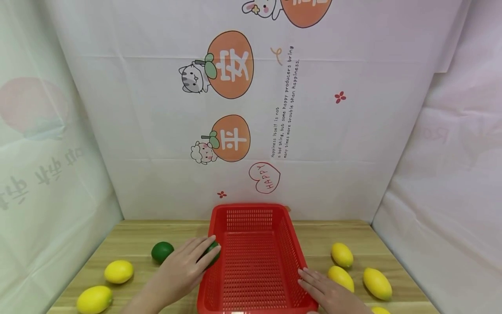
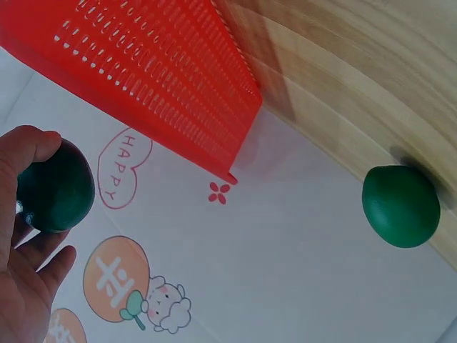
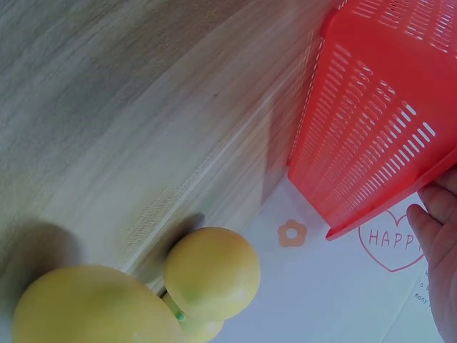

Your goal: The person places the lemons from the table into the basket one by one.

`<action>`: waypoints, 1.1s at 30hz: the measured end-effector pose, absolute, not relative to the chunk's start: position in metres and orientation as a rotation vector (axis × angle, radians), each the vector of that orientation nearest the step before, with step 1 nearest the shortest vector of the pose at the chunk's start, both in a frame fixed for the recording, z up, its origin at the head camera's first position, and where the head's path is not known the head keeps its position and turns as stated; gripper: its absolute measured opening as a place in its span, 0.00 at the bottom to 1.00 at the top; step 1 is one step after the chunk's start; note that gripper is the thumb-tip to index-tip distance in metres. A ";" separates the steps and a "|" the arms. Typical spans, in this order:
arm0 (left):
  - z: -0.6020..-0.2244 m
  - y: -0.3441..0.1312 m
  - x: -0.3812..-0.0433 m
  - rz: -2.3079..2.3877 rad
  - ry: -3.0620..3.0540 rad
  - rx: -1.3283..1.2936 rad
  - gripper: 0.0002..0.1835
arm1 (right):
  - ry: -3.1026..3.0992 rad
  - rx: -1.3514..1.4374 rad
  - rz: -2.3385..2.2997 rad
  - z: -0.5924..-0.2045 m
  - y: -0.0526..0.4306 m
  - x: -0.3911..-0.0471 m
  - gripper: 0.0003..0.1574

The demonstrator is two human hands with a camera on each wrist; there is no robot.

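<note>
My left hand [image 1: 188,266] holds a dark green lime [image 2: 57,187] between thumb and fingers, at the left rim of the red plastic basket [image 1: 251,270]. In the left wrist view the lime is raised above the basket's rim, with the thumb on one side and fingers underneath. A second green lime [image 1: 162,252] lies on the table to the left of that hand. My right hand [image 1: 331,292] rests on the basket's right rim, its fingers fairly straight over the edge. In the right wrist view its fingertips [image 3: 423,221] touch the rim. Inside the basket, the perforated bottom shows bare.
Two yellow lemons, one nearer [image 1: 95,299] and one farther [image 1: 119,271], lie on the left of the wooden table [image 1: 180,229]. Several more lemons [image 1: 377,283] lie right of the basket, close to the right hand. A printed white cloth [image 1: 313,183] stands behind, with cloth sides.
</note>
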State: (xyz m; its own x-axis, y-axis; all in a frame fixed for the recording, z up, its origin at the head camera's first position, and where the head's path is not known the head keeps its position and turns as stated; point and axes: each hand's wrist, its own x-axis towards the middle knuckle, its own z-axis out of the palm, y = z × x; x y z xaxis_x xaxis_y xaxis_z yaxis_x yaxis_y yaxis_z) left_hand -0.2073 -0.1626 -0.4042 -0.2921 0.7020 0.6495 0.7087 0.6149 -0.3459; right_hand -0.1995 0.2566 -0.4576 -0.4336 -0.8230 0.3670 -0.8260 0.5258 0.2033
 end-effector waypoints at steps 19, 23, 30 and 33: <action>-0.410 -0.141 -0.225 -0.033 -2.021 -1.203 0.21 | -2.256 1.363 -0.001 -0.457 0.255 -0.202 0.35; -0.412 -0.136 -0.229 -0.010 -2.041 -1.200 0.28 | -2.238 1.365 0.012 -0.458 0.256 -0.203 0.35; -0.414 -0.125 -0.236 0.026 -2.042 -1.220 0.32 | -2.268 1.357 0.018 -0.458 0.256 -0.202 0.34; -0.416 -0.120 -0.237 0.024 -2.043 -1.231 0.30 | -2.276 1.367 0.024 -0.458 0.255 -0.201 0.34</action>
State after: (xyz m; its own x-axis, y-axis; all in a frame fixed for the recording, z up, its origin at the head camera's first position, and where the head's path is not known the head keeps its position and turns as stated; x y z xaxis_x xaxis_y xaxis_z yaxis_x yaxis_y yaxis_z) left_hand -0.2372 -0.1203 -0.4161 -0.2674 0.7705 0.5787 0.7564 0.5399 -0.3693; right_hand -0.2009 0.2554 -0.4576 -0.3846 -0.8272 0.4097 -0.8356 0.5006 0.2263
